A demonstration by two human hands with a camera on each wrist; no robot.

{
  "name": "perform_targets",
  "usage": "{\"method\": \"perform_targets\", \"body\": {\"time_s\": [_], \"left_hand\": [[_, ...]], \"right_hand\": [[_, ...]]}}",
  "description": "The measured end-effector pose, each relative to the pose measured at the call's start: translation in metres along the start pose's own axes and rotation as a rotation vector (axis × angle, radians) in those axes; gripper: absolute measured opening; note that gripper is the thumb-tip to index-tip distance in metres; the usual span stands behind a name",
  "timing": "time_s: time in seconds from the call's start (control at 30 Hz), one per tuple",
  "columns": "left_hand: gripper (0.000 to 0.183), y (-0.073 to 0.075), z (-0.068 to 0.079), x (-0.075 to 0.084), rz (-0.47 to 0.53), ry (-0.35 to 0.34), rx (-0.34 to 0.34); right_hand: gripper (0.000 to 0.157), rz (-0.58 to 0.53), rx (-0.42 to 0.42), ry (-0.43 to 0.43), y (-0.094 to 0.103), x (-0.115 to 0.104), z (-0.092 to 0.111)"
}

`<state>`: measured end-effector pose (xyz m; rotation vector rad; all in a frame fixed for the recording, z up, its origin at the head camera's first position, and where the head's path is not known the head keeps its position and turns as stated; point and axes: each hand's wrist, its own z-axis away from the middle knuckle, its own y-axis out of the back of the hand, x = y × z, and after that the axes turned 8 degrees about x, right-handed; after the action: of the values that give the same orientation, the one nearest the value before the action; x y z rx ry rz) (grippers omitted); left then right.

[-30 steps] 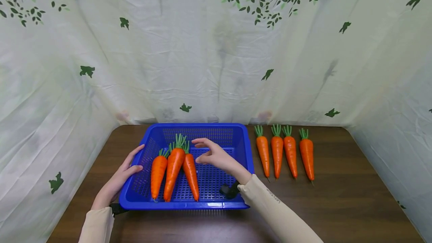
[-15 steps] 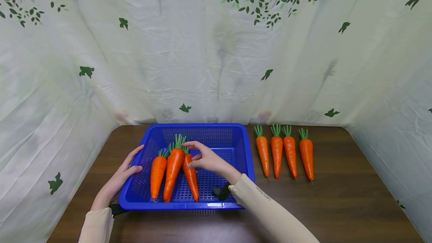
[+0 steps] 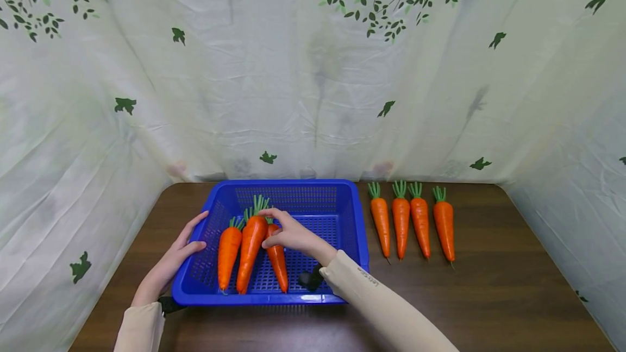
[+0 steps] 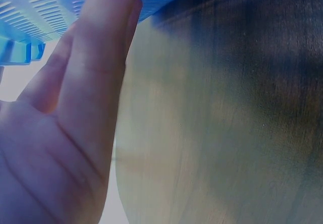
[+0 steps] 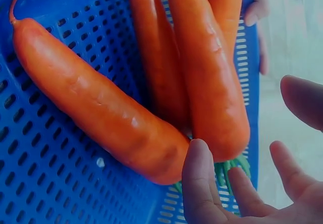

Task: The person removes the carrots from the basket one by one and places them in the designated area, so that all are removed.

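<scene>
Over the rightmost carrot (image 3: 279, 270) in the blue basket (image 3: 274, 300), the right hand (image 3: 295, 234), with thumb and fingers spread apart; touching or just above, cannot tell. Against the basket's left rim, the left hand (image 3: 177, 255), with straight fingers spread away from the thumb. In the basket, four carrots (image 3: 252, 254), partly overlapping, green tops toward the far side. To the basket's right, four more carrots (image 3: 401, 224) in a row on the tabletop (image 3: 489, 303).
</scene>
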<state>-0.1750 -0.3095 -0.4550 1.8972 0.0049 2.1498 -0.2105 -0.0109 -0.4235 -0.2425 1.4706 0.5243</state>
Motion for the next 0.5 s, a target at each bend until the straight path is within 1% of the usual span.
{"method": "perform_targets", "body": {"time_s": [0.17, 0.37, 0.5], "left_hand": [[0.063, -0.0007, -0.0006, 0.0003, -0.005, -0.012, 0.004], [0.064, -0.0007, -0.0018, 0.0007, -0.012, -0.009, 0.009], [0.063, -0.0005, -0.0013, 0.0005, -0.013, -0.008, 0.008]], "right_hand": [[0.063, 0.02, 0.021, -0.029, -0.0034, 0.0026, -0.0049], [0.064, -0.044, 0.006, -0.074, -0.0055, 0.0037, -0.0073], [0.064, -0.061, 0.003, -0.091, -0.0075, 0.0056, -0.0095]]}}
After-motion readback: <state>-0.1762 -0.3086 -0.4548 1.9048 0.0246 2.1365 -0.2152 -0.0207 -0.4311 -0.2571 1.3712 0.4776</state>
